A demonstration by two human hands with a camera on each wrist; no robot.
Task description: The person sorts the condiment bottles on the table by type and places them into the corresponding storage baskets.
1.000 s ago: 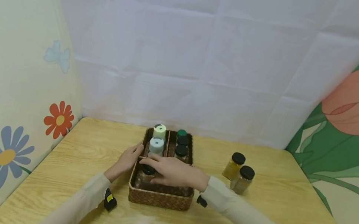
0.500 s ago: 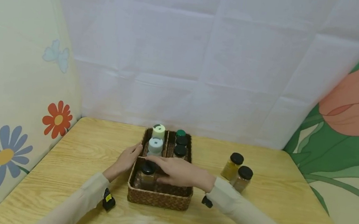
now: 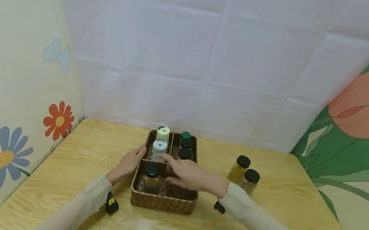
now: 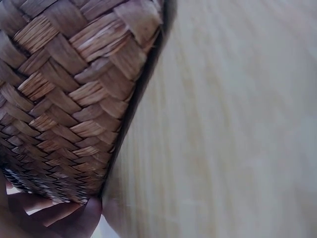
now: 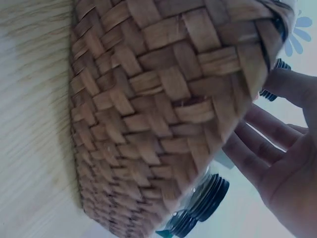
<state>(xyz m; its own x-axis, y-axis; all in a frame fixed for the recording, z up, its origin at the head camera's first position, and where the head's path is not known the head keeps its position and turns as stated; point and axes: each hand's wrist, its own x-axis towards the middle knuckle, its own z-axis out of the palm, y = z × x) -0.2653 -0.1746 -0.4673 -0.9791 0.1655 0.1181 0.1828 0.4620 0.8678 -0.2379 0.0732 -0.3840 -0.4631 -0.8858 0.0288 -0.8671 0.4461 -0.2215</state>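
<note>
A woven brown basket [image 3: 163,203] with compartments stands on the table. My left hand [image 3: 130,163] rests against its left side; in the left wrist view the fingertips [image 4: 90,213] touch the woven wall. My right hand [image 3: 189,174] hovers over the basket with fingers extended and holds nothing. A black-lidded jar [image 3: 151,182] stands in the left part of the front compartment, just left of that hand. The back left compartment holds a white-capped bottle [image 3: 160,146] and a pale yellow-capped one [image 3: 163,132]. Black-lidded jars [image 3: 184,153] and a green-lidded one [image 3: 186,135] fill the back right.
Right of the basket on the wooden table [image 3: 97,146] stand two more black-lidded jars, one with yellow contents [image 3: 237,172] and one with brownish contents [image 3: 248,183]. A white cloth [image 3: 178,53] hangs behind, with flower-printed cloths at both sides.
My right hand has let go of the black-lidded jar in the front compartment and moved right, off it. The left hand has stayed at the basket's side.
</note>
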